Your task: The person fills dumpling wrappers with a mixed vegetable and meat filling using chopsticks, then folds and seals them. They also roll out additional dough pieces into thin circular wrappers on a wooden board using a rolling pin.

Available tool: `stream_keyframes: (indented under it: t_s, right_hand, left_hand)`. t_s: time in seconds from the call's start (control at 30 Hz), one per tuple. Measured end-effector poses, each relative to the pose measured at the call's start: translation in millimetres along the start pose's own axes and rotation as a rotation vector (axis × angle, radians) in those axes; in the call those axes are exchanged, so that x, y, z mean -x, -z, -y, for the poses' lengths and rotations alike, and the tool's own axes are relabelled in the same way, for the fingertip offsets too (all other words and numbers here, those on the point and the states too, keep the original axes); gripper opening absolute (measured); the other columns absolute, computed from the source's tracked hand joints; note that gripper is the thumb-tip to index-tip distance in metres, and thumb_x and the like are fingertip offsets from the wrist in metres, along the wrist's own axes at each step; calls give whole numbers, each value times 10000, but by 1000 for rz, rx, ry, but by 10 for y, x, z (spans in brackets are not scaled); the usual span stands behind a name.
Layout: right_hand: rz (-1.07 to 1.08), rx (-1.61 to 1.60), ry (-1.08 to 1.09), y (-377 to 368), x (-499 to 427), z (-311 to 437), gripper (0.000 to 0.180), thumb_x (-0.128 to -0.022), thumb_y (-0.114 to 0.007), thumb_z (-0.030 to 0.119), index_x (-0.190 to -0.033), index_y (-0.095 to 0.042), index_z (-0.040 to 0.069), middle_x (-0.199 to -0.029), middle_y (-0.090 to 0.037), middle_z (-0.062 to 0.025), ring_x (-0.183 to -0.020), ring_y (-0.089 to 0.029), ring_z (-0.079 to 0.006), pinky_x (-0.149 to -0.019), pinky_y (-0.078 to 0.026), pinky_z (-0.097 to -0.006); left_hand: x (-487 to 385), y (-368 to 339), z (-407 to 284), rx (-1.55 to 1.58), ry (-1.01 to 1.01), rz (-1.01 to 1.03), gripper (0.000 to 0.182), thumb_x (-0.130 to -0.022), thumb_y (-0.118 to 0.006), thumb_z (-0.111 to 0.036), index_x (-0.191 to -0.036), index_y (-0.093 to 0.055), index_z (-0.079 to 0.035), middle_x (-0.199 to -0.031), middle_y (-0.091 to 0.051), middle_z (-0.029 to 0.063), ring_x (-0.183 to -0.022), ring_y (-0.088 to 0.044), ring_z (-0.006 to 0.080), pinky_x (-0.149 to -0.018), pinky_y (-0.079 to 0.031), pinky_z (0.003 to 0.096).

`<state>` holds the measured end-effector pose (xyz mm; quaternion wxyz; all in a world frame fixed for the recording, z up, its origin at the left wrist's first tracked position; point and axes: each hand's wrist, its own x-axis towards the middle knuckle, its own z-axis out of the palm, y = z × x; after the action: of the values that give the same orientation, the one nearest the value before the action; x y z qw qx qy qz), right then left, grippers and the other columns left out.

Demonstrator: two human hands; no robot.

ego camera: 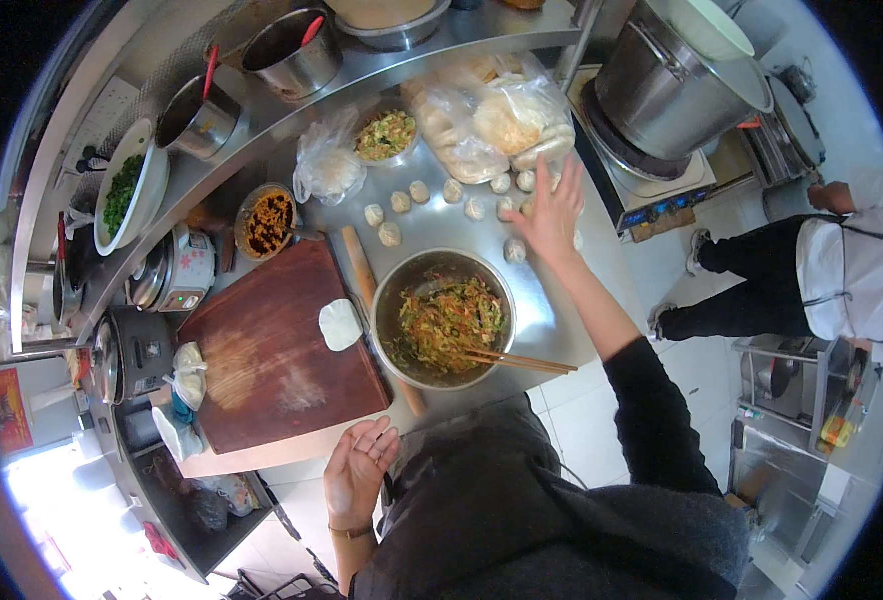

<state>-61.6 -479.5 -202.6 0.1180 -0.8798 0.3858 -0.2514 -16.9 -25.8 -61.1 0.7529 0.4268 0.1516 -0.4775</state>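
Note:
My right hand (554,210) reaches over the far right of the steel counter, fingers spread among small round dough balls (515,250); whether it touches one under the palm I cannot tell. My left hand (362,469) is raised palm up before my apron, fingers slightly curled, with nothing in it. Between them stands a steel bowl (381,341) of shredded vegetable filling (449,319), wooden chopsticks (524,361) resting over its rim. A rolling pin (359,262) lies partly hidden behind the bowl. One flat dough round (340,325) lies on the right edge of the brown wooden board (276,360).
Bagged flatbreads (516,120), a tub of chopped vegetables (386,136) and a bowl of chili sauce (266,222) stand at the back, below a steel shelf (411,67). A large pot (659,82) sits on a cooker at right. Another person (771,281) stands beyond it.

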Motion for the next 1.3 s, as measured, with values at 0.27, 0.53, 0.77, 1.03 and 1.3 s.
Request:
stream_keyframes:
  t_s: [0.27,0.53,0.77,1.03,1.3]
  right_hand:
    - [-126,54,-249,-594,-1234,415,1128,-751,-856,421,-1614,-163,202,-1578,-8,-416,-1380,1,-730,-1016,-284,-807]
    - [32,204,-473,-759,-1588,598,966,-859,-723,524,-1611,-173,268,-1579,53,-408,-1362,74,-744,-949,-282,-856]
    - [122,42,-146,-514,-1145,-57,1174,-814,-751,559,-1616,-40,81,-1549,-126,-459,-1458,-5,-630,-1134,-166,-705]
    - [12,-466,-86,1036,490,337,636,-940,-696,192,-1495,-413,62,-1602,-296,-207,-1469,-333,-333,-1136,-366,-466]
    - [-40,-477,-121,1455,2279,1137,345,-940,-635,66,-1281,-606,21,-1398,-570,-168,-1310,-535,-292,-1105,-418,-410]
  left_hand:
    - [-65,-43,-166,25,-65,-75,372,-1065,-415,-317,-1224,-553,-10,-1309,-616,215,-1189,-605,348,-1098,-430,502]
    - [-370,-102,-323,-10,-92,-45,351,-1072,-436,-291,-1239,-561,-8,-1306,-625,196,-1195,-608,319,-1080,-453,458]
    - [-1233,768,-414,-370,-486,-292,165,-1011,-576,-92,-1129,-636,7,-1167,-687,114,-1082,-669,210,-926,-540,328]
    - [-2832,1316,-541,-1456,-809,-503,268,-812,-775,-184,-1028,-678,-58,-982,-691,137,-978,-638,297,-858,-515,437]
    - [-2826,1191,-755,-1589,-840,-41,216,-784,-785,-181,-879,-625,-72,-885,-669,93,-922,-623,290,-773,-502,423]
